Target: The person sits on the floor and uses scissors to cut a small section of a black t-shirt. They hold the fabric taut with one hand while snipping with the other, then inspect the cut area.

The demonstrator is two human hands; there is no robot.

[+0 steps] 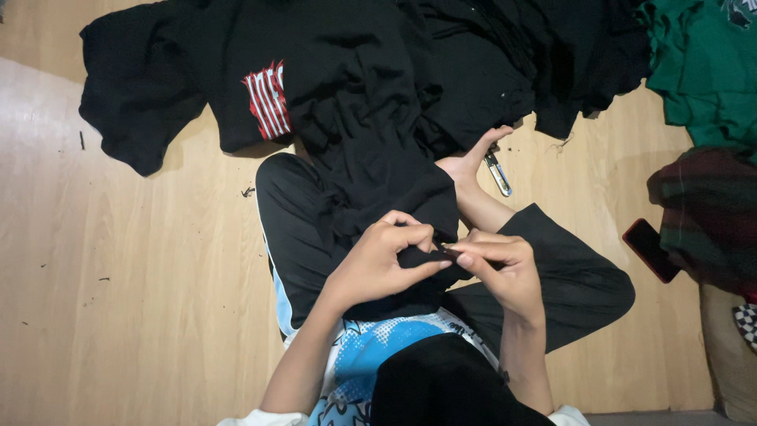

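head view, looking straight down: the person sits cross-legged on a pale wood-grain floor (118,315) with a soft, matte black garment (371,150) draped over the lap and spilling up toward 12 o'clock. both hands meet at the middle of the frame. the left hand (378,264) is closed in a pinch on a fold of the black cloth, and the right hand (505,272) is pinched shut on the same bit of fabric, fingertips nearly touching. a black shirt with a red-and-white print (264,102) lies flat at 11 o'clock. a small metal clipper-like tool (497,173) sits on the floor at 1 o'clock by a bare foot (473,158). green cloth (702,71) bunches at 2 o'clock, a dark red phone (650,250) at 3 o'clock. wide bare floor from 7 to 10 o'clock.
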